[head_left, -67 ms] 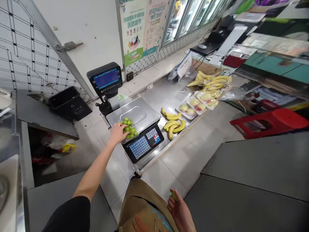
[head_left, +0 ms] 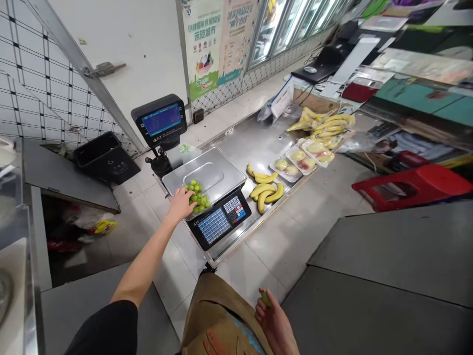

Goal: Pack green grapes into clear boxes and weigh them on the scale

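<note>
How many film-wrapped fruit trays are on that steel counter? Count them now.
3. The first tray is closest to the loose bananas, the middle tray sits beside it, and the third tray lies just below the bunched bananas. More could be hidden under those bananas.

Left hand [head_left: 180, 205] resting on green grapes [head_left: 197, 197] in a clear tub [head_left: 194, 185] on the steel scale [head_left: 207, 170]. Right hand [head_left: 275, 325], at the scale's 5 o'clock, pinches one grape [head_left: 265, 298]. Bananas [head_left: 264, 193] at 3 o'clock.

My feed is bright, with soft shadows; glare streaks the steel table [head_left: 269, 148], the glass fridge doors [head_left: 291, 29] beyond it shine, and the wide lens bends the edges.
</note>
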